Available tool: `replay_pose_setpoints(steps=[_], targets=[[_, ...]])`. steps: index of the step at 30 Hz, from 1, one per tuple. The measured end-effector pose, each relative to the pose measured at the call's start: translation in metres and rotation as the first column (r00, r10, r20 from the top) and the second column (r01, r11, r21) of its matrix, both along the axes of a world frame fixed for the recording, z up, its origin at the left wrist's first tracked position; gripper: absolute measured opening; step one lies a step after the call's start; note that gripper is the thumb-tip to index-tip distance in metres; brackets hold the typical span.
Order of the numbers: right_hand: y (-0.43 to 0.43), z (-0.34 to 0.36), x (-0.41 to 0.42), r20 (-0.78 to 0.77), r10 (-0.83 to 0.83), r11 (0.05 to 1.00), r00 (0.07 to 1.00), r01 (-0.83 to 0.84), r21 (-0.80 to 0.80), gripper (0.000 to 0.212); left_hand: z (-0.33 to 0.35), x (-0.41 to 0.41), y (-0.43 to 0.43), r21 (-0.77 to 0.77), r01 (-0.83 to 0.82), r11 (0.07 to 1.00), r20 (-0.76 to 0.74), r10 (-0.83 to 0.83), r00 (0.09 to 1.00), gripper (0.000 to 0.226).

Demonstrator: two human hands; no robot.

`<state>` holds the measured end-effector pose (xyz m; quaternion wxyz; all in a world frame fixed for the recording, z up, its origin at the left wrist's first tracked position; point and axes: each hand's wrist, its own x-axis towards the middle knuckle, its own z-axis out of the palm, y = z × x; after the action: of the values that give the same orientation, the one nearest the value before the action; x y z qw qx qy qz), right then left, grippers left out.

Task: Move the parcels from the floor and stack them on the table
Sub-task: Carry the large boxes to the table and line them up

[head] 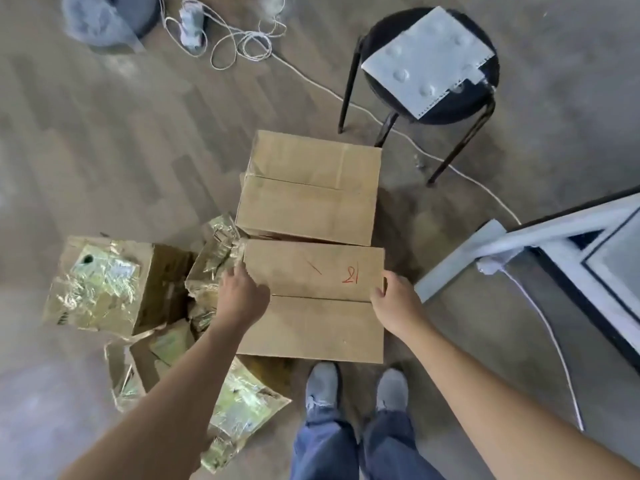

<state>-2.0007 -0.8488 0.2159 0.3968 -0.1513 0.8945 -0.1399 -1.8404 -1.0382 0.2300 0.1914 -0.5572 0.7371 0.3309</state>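
The near box (311,327) sits flat on the floor (104,150), directly ahead of the person's feet and squarely between the two grips. Its top seam runs left to right, from one grip toward the other, and a red mark (349,274) is scrawled on the far flap.

The left grip (242,294) is at the box's left edge. Its fingers are hidden under the back of the hand, so I cannot tell whether it has closed on the cardboard. The right grip (394,303) is grasping the right edge, thumb on the top rim and fingers going down the side. Both grips sit on the far half of the box and neither is clearly nearer, so this looks like a two-sided lift about to begin.

The table (554,233) lies to the right, close to the right grip. The carry will likely swing the box rightward and up.

A far box (308,188) lies just beyond the near box, touching or nearly touching its far side. The near box should come straight up before it turns. Crumpled gold parcels (100,289) crowd the left side, one of them against the box's far left corner beside the left grip. A white cord (547,323) trails across the floor on the right, between the box and the table, and could be a trip hazard.
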Motion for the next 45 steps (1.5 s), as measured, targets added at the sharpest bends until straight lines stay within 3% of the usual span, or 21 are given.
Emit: replay_pose_setpoints(steps=[5,8,10,12,15,20,24,30,35,39,45], targets=[[0.017,-0.07,0.007,0.169,-0.164,0.986,0.972,0.158,0.049,0.037,-0.073,0.021,-0.008,0.144,-0.282,0.949,0.016,0.282,0.959,0.035],[0.016,-0.074,0.013,0.203,-0.301,0.951,0.932,0.309,-0.009,0.043,-0.084,0.026,-0.006,0.181,-0.381,0.907,-0.019,0.39,0.921,0.039],[0.014,-0.056,0.016,0.176,-0.356,0.927,0.918,0.37,-0.056,0.033,-0.071,0.033,-0.005,0.18,-0.413,0.893,-0.029,0.424,0.905,0.044],[0.013,-0.024,0.018,0.13,-0.323,0.934,0.937,0.339,-0.117,0.024,-0.043,0.042,-0.006,0.153,-0.411,0.899,-0.035,0.421,0.906,0.058],[0.01,0.047,0.021,0.072,-0.282,0.937,0.957,0.291,-0.191,0.03,0.02,0.057,-0.008,0.149,-0.46,0.875,-0.058,0.472,0.88,0.067],[0.016,0.178,0.025,-0.064,-0.237,0.945,0.969,0.214,-0.246,0.027,0.156,0.071,0.001,0.171,-0.5,0.849,-0.247,0.528,0.813,0.032],[0.033,0.28,0.031,-0.158,-0.211,0.918,0.964,0.14,-0.371,0.017,0.263,0.08,0.002,0.21,-0.53,0.821,-0.337,0.57,0.749,0.035],[0.087,0.417,0.048,-0.252,-0.304,0.792,0.919,0.097,-0.603,0.013,0.399,0.084,0.038,0.096,-0.431,0.897,-0.547,0.409,0.73,0.032],[0.181,0.494,0.056,-0.312,-0.407,0.731,0.858,0.101,-0.675,0.013,0.468,0.07,0.113,0.111,-0.281,0.953,-0.644,0.284,0.71,0.029],[0.269,0.527,0.059,-0.383,-0.506,0.725,0.773,0.142,-0.674,0.013,0.497,0.05,0.186,0.123,-0.144,0.982,-0.71,0.189,0.679,0.033],[0.411,0.533,0.073,-0.433,-0.658,0.714,0.616,0.33,-0.617,0.014,0.513,0.012,0.308,0.109,0.147,0.983,-0.751,-0.015,0.66,0.03]])
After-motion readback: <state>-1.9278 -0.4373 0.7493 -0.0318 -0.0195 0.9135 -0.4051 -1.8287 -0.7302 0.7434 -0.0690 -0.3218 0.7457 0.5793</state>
